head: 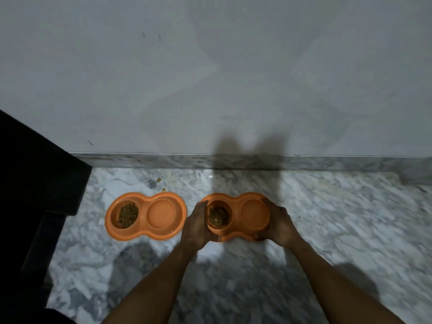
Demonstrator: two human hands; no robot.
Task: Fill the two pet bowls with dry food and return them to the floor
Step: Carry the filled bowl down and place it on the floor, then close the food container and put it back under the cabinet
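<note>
Two orange double pet bowls are low by the marble floor near the wall. The left bowl (pixel 163 230) lies flat on the floor, with brown dry food (pixel 127 215) in its left cup and nothing in its right cup. I hold the right bowl (pixel 236 202) at both ends: my left hand (pixel 197 226) grips its left end and my right hand (pixel 279 226) grips its right end. Dry food (pixel 218 216) fills its left cup; its right cup is bare. Whether this bowl touches the floor I cannot tell.
The grey wall (pixel 210 78) with a marble skirting (pixel 163 161) runs just behind the bowls. A dark piece of furniture (pixel 35 183) stands at the left. A few spilled crumbs (pixel 160 181) lie behind the left bowl. Marble floor (pixel 350 218) extends to the right.
</note>
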